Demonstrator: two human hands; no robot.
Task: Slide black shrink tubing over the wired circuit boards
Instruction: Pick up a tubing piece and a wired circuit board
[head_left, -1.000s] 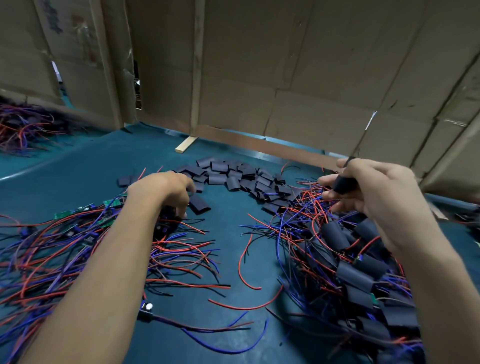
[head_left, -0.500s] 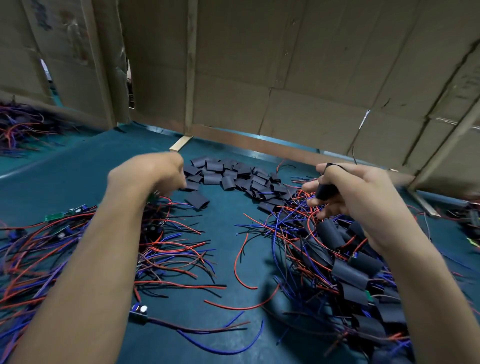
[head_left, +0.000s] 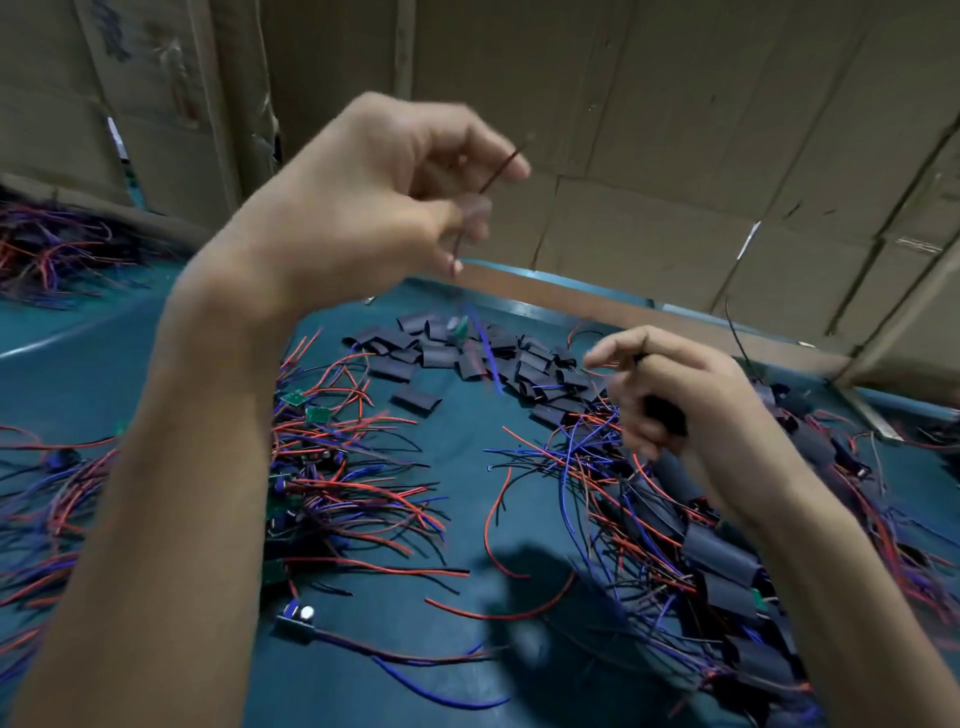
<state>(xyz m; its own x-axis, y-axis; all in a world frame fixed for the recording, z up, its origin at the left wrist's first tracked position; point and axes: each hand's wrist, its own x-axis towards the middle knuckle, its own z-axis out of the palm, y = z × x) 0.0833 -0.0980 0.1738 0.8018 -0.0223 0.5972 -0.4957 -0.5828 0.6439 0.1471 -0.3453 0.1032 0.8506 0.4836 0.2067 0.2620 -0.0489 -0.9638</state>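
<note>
The left hand (head_left: 374, 197) was raised above the tabletop (head_left: 156, 358), pinching thin wires (head_left: 498, 166) from which a blurred green board (head_left: 460, 328) dangled over the tubing pile (head_left: 467, 356). The right hand (head_left: 670, 395), lower and to the right, gripped a black tube (head_left: 665, 413) in curled fingers. Bare wired boards (head_left: 322, 467) lay left, sleeved ones (head_left: 722, 561) right.

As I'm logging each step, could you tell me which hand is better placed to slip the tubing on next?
Probably the right hand: it holds a black tube piece, while the left hand pinches the raised wires.
</note>
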